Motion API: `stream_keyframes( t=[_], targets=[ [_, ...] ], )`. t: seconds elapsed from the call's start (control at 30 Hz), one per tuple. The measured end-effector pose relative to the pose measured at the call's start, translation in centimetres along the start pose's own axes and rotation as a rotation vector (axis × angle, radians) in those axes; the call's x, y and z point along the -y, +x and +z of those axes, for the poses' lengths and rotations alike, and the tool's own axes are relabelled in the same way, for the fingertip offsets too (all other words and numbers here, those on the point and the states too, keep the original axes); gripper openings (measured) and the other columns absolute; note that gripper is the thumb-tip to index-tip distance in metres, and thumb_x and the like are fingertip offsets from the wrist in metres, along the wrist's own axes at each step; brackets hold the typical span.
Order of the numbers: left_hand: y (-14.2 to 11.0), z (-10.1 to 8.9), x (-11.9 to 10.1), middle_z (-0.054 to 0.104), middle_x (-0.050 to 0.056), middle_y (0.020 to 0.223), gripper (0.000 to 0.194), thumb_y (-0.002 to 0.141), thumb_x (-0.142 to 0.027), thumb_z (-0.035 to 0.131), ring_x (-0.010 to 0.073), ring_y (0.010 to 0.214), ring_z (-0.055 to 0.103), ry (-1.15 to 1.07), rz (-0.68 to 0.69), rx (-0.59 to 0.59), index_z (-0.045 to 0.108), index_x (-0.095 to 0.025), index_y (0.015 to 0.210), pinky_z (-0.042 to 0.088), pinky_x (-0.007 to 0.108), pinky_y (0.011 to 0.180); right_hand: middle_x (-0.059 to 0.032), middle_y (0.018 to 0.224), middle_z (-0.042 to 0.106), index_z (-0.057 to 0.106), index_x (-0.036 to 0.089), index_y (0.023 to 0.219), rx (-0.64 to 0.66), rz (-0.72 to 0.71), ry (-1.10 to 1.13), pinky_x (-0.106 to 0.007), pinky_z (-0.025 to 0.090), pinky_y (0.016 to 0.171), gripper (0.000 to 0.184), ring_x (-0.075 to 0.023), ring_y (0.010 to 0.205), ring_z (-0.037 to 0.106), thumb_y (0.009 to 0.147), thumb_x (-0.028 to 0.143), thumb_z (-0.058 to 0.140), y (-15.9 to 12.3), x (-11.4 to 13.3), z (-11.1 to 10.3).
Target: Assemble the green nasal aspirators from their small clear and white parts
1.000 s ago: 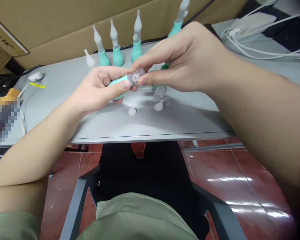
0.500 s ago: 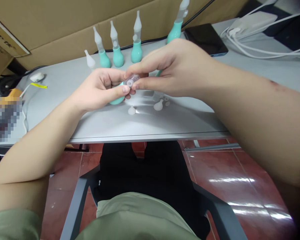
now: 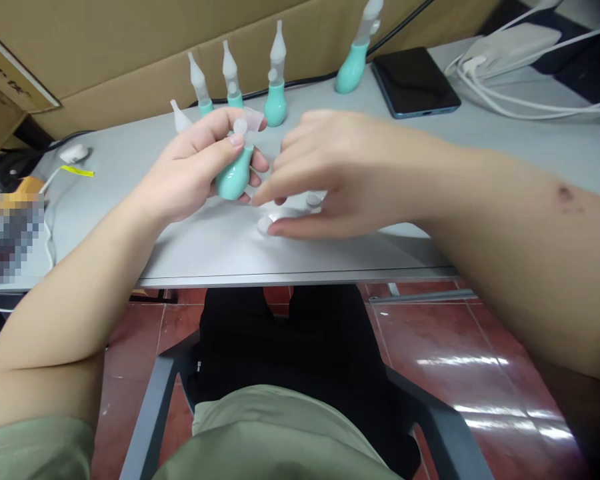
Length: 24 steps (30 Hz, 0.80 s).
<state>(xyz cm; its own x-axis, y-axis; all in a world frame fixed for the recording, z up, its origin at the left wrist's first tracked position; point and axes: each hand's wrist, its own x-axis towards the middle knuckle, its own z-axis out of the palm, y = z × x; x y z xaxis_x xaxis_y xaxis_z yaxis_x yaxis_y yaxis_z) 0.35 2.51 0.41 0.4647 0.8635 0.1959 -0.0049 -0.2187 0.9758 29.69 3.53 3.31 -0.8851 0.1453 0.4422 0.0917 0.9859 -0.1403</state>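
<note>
My left hand (image 3: 193,157) is closed round a nasal aspirator (image 3: 235,173) with a teal bulb. Its clear tube tilts up to the right and carries no white tip. Fingers apart, my right hand (image 3: 325,177) hovers low over the desk, with the thumb beside a small white nozzle tip (image 3: 265,225); whether they touch I cannot tell. Other small clear parts (image 3: 314,200) lie partly hidden beneath that hand. Behind my hands stand several assembled aspirators, among them a middle one (image 3: 277,100) and one farther right (image 3: 353,67). A loose white tip (image 3: 181,117) stands at their left end.
A dark phone (image 3: 415,81) lies at the back right of the grey desk (image 3: 205,260), near a white power strip (image 3: 513,47) with cables. Cardboard (image 3: 130,60) lines the back. At the left are a white plug-like piece (image 3: 74,154) and a cable with a yellow tag (image 3: 78,171).
My right hand has let go of the clear tube and moved down toward the loose tip, fingers spreading. The left hand has turned the aspirator more upright.
</note>
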Motion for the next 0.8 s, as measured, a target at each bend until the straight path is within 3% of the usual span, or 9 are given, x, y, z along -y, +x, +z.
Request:
stream_keyframes(
  t=[0.1,0.2,0.3,0.4,0.47,0.53,0.63,0.8],
  targets=[
    [-0.3,0.3,-0.3,0.09,0.005,0.117,0.031,0.124,-0.051,0.086,0.0213,0.099,0.09,-0.007,0.012,0.007,0.083,-0.028,0.146,0.072,0.031,0.078,0.0001,0.09,0.081,0.09,0.025,0.098,0.134,0.001,-0.06,-0.046,0.057,0.102,0.016,-0.0242,0.095,0.077,0.111,0.021,0.082,0.3,0.2,1.1],
    [-0.4,0.8,-0.9,0.083,0.004,0.106,0.032,0.122,-0.05,0.087,0.0209,0.096,0.085,-0.007,-0.02,-0.024,0.086,-0.025,0.142,0.069,0.03,0.076,0.0022,0.086,0.077,0.086,0.026,0.092,0.12,-0.008,-0.059,-0.045,0.058,0.105,0.023,-0.0232,0.093,0.076,0.111,0.016,0.077,0.3,0.3,1.9],
    [-0.4,1.2,-1.4,0.082,0.006,0.1,0.032,0.118,-0.049,0.088,0.0225,0.09,0.08,-0.033,-0.087,-0.039,0.088,-0.021,0.133,0.067,0.033,0.074,0.0027,0.092,0.084,0.092,0.027,0.102,0.082,0.003,0.07,-0.045,0.061,0.105,0.024,-0.0211,0.089,0.077,0.114,0.018,0.074,0.0,-0.3,1.5],
    [-0.5,1.5,-1.3,0.082,0.007,0.095,0.032,0.118,-0.053,0.088,0.0221,0.084,0.077,-0.047,-0.05,-0.02,0.09,-0.022,0.121,0.067,0.033,0.072,0.0037,0.106,0.094,0.098,0.03,0.115,-0.026,0.058,0.293,-0.038,0.066,0.097,0.017,-0.0165,0.09,0.081,0.113,0.024,0.082,-0.3,-1.0,0.1],
    [-0.6,1.5,-1.1,0.081,0.007,0.095,0.038,0.118,-0.062,0.09,0.0213,0.083,0.076,-0.014,-0.023,0.0,0.091,-0.024,0.117,0.067,0.032,0.073,0.006,0.108,0.095,0.1,0.032,0.114,-0.165,0.101,0.417,-0.032,0.069,0.095,0.007,-0.014,0.094,0.084,0.11,0.032,0.094,-0.4,-1.2,-1.0],
    [-0.6,1.4,-1.0,0.081,0.006,0.097,0.043,0.115,-0.07,0.095,0.0206,0.084,0.075,0.037,-0.022,0.041,0.092,-0.027,0.116,0.068,0.032,0.076,0.0069,0.107,0.094,0.099,0.035,0.107,-0.39,0.235,0.438,-0.034,0.07,0.097,0.007,-0.015,0.095,0.084,0.105,0.039,0.105,-0.5,-0.8,-1.7],
    [-0.5,1.0,-1.0,0.083,0.005,0.098,0.043,0.111,-0.071,0.101,0.0197,0.085,0.075,0.114,0.008,0.103,0.097,-0.03,0.122,0.067,0.033,0.078,0.0068,0.108,0.093,0.099,0.039,0.107,-0.562,0.406,0.396,-0.038,0.069,0.095,0.011,-0.0187,0.097,0.082,0.102,0.04,0.109,-0.5,-0.1,-1.9],
    [-0.4,1.3,-1.3,0.082,0.003,0.093,0.034,0.113,-0.064,0.098,0.0179,0.083,0.072,0.138,0.066,0.094,0.099,-0.03,0.115,0.064,0.033,0.081,0.0016,0.109,0.095,0.097,0.031,0.101,-0.519,0.28,0.562,-0.036,0.073,0.094,0.015,-0.02,0.098,0.088,0.097,0.029,0.111,0.2,-0.2,-0.9]
  ],
)
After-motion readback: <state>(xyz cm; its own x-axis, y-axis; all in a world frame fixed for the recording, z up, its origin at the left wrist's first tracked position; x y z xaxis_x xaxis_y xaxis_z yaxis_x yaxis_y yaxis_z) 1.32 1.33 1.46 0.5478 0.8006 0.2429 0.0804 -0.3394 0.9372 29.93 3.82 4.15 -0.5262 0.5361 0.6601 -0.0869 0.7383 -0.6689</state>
